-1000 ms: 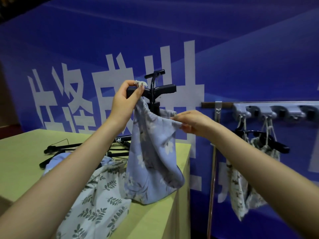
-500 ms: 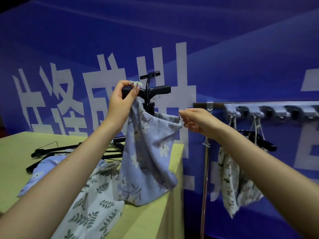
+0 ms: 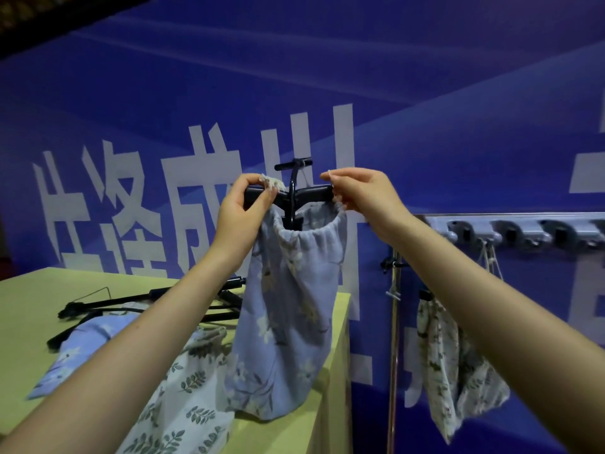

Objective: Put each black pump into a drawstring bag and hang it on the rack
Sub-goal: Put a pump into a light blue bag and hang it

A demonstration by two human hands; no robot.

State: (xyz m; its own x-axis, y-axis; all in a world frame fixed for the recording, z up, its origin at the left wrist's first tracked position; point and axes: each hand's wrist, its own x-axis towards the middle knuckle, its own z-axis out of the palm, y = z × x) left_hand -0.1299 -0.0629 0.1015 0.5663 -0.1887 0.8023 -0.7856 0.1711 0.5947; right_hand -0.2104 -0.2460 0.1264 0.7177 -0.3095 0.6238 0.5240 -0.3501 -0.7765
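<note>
Pump (image 3: pixel 291 194) in bag (image 3: pixel 288 309), between hands (image 3: pixel 240 213)

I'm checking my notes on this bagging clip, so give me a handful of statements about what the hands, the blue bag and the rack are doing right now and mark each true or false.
1. Both the left hand and the right hand are up at the mouth of the blue floral drawstring bag. True.
2. The black pump is wholly hidden inside the bag. False: its handle and crossbar stick out above the opening.
3. A floral bag hangs from the wall rack. True.
4. The table holds no more pumps. False: black pumps lie on it.
5. The right hand rests on the rack. False: it pinches a drawstring at the bag's mouth.
</note>
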